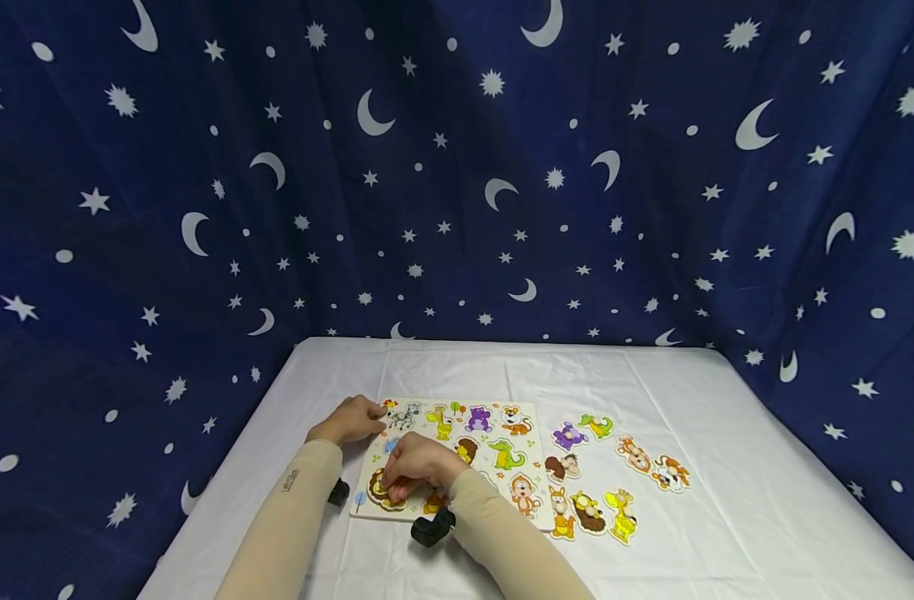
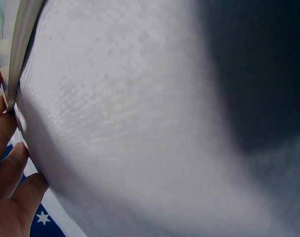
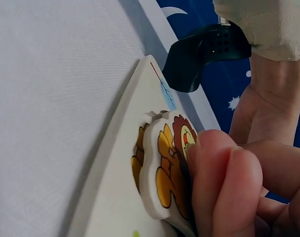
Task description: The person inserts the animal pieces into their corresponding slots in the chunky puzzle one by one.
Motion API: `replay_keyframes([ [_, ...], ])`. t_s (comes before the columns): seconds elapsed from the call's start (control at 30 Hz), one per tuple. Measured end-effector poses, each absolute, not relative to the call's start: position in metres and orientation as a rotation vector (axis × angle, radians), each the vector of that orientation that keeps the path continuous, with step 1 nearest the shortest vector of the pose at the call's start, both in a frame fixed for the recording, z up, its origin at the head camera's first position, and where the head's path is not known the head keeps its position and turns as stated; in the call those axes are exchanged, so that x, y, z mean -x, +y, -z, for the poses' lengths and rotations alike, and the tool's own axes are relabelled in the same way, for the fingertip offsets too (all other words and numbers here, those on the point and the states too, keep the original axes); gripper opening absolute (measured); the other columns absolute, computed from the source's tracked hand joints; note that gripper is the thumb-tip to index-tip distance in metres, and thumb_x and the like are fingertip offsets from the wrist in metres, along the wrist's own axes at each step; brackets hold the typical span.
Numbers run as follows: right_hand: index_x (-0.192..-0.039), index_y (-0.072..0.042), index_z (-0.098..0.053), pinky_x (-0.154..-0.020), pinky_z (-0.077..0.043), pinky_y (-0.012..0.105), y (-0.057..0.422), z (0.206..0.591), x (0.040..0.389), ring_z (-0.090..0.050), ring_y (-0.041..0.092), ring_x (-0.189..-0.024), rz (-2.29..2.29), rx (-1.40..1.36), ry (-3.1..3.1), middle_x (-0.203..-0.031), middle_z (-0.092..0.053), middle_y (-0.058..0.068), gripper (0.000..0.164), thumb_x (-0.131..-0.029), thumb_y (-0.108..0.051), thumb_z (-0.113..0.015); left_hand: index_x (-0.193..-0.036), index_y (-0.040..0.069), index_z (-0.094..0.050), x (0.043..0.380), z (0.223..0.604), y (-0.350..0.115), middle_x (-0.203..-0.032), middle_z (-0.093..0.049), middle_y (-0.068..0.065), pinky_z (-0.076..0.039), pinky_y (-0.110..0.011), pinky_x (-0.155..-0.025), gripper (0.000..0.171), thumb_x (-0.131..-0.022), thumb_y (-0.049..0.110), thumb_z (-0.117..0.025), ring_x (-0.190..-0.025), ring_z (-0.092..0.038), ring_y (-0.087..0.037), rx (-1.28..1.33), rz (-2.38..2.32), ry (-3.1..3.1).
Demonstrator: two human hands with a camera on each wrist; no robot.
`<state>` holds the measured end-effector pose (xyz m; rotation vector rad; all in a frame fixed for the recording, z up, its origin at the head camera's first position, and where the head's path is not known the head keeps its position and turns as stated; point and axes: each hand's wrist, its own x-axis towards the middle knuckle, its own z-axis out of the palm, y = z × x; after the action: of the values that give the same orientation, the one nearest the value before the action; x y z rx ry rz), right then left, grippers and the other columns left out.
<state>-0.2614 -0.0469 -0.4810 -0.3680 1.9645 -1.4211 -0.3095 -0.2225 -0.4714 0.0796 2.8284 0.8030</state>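
Observation:
A white wooden animal puzzle board (image 1: 393, 515) lies on the cloth. My right hand (image 1: 422, 467) pinches a lion puzzle piece (image 3: 162, 173) over the board's front left corner. In the right wrist view, the piece sits tilted and slightly raised over its matching lion picture, one edge standing above the board surface. My left hand (image 1: 355, 419) rests at the board's left edge near the zebra (image 1: 404, 416), its fingertips touching that edge in the left wrist view. The fingers there are loosely bent.
Right of the board lie several loose pieces, among them a purple hippo (image 1: 569, 436), a crocodile (image 1: 596, 427), a tiger (image 1: 671, 473), a giraffe (image 1: 621, 515), a hedgehog (image 1: 589, 512) and a kangaroo (image 1: 561, 512). A dark starry curtain (image 1: 457, 208) hangs behind the white-covered table (image 1: 696, 550).

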Motion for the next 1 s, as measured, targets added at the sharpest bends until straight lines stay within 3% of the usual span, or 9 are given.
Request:
replay_keyframes([
  [0.3,-0.071,0.004,-0.070,-0.041,-0.049,0.016,-0.0486,0.4819,0.2602,-0.059,0.008,-0.042,1.406,0.347,1.969,-0.052,-0.063,0.005,0.013,-0.084,0.008,-0.069,-0.129,0.004,-0.066,0.3090,0.4712,-0.2220,-0.134,-0.065,-0.015,-0.051,-0.039,-0.096,0.044,-0.087,0.016,-0.073,-0.097,-0.059,-0.019,-0.085,-0.793,2.826],
  [0.43,-0.072,0.005,-0.070,-0.041,-0.049,0.016,-0.0489,0.4816,0.2600,-0.059,0.008,-0.042,1.406,0.345,1.981,-0.052,-0.063,0.004,0.012,-0.084,0.007,-0.070,-0.130,0.004,-0.065,0.3096,0.4713,-0.2218,-0.134,-0.065,-0.016,-0.049,-0.043,-0.104,0.043,-0.089,0.016,-0.072,-0.108,-0.061,-0.021,-0.074,-0.790,2.819],
  [0.63,-0.070,0.004,-0.069,-0.040,-0.049,0.017,-0.0510,0.4808,0.2575,-0.060,0.009,-0.042,1.412,0.347,1.992,-0.051,-0.063,0.004,0.013,-0.082,0.009,-0.070,-0.130,0.004,-0.065,0.3089,0.4722,-0.2230,-0.135,-0.064,-0.015,-0.050,-0.041,-0.100,0.045,-0.088,0.016,-0.072,-0.100,-0.059,-0.020,-0.068,-0.792,2.825],
  [0.83,-0.069,0.003,-0.068,-0.040,-0.048,0.017,-0.0513,0.4784,0.2549,-0.060,0.009,-0.042,1.420,0.341,1.995,-0.050,-0.063,0.004,0.015,-0.081,0.009,-0.071,-0.131,0.004,-0.064,0.3077,0.4727,-0.2238,-0.138,-0.062,-0.017,-0.046,-0.046,-0.108,0.045,-0.088,0.016,-0.072,-0.118,-0.060,-0.025,-0.069,-0.802,2.826],
  [1.0,-0.072,0.005,-0.070,-0.040,-0.047,0.017,-0.0505,0.4772,0.2538,-0.059,0.008,-0.042,1.406,0.328,2.026,-0.050,-0.062,0.003,0.011,-0.083,0.007,-0.071,-0.131,0.003,-0.064,0.3080,0.4725,-0.2234,-0.139,-0.061,-0.017,-0.046,-0.046,-0.108,0.045,-0.088,0.015,-0.071,-0.118,-0.060,-0.025,-0.105,-0.801,2.837],
])
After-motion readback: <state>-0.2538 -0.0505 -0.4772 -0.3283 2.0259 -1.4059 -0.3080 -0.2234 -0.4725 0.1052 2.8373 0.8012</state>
